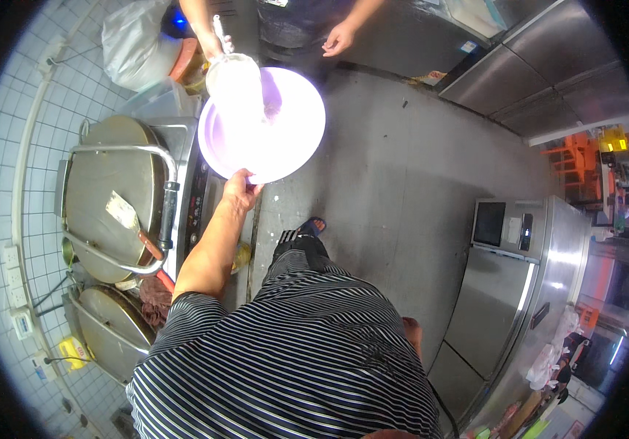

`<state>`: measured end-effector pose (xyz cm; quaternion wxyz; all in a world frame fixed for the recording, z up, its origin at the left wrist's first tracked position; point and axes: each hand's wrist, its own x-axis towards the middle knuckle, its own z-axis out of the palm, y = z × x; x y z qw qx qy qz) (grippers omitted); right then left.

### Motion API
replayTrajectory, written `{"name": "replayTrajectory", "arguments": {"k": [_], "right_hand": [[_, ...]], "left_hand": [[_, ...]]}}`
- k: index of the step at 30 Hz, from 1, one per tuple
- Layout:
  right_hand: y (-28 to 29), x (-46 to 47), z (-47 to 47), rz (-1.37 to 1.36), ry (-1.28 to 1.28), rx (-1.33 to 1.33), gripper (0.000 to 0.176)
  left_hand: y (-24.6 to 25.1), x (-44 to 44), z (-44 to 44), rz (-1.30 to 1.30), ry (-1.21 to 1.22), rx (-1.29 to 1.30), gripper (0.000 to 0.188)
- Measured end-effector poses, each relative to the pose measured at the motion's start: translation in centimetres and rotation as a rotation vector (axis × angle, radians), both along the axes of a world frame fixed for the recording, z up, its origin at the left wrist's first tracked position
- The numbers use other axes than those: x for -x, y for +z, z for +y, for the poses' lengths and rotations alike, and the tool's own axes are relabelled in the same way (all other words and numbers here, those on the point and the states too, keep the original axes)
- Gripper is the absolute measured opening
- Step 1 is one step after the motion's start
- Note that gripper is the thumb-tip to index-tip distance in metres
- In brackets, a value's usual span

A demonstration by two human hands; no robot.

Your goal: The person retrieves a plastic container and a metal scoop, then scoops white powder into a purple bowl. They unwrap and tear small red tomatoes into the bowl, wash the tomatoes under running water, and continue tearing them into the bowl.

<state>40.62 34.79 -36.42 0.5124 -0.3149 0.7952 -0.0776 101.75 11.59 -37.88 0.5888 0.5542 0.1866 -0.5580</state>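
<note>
My left hand (243,189) grips the near rim of a large pale basin (298,126), thumb on top, beside the counter. Glare washes out the basin's inside, so its contents cannot be told. A co-worker's hand (216,48) holds the handle of a bright, overexposed vessel (235,82) over the basin's far left side. The co-worker's other hand (338,39) hangs free to the right. At my right side, a small part of my right hand or forearm (413,336) shows past the striped shirt; its fingers are hidden.
Left of me is a round griddle (111,181) with a hinged metal bar and a scraper (123,211) on it. A second griddle (108,315) sits nearer. A white plastic bag (130,44) stands beyond. To the right is a steel refrigerator (484,285); steel cabinets (534,71) line the far right.
</note>
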Motion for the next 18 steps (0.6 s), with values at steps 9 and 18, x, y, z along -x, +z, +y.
{"name": "replayTrajectory", "arguments": {"k": [9,18], "right_hand": [[-2.8,2.0,2.3,0.006,-0.019,0.039,0.021],[-5.7,3.9,4.2,-0.126,-0.281,0.001,0.020]], "left_hand": [[0.9,2.7,1.2,-0.062,0.045,-0.030,0.016],[1.6,3.6,1.7,-0.052,-0.002,-0.011,0.020]]}}
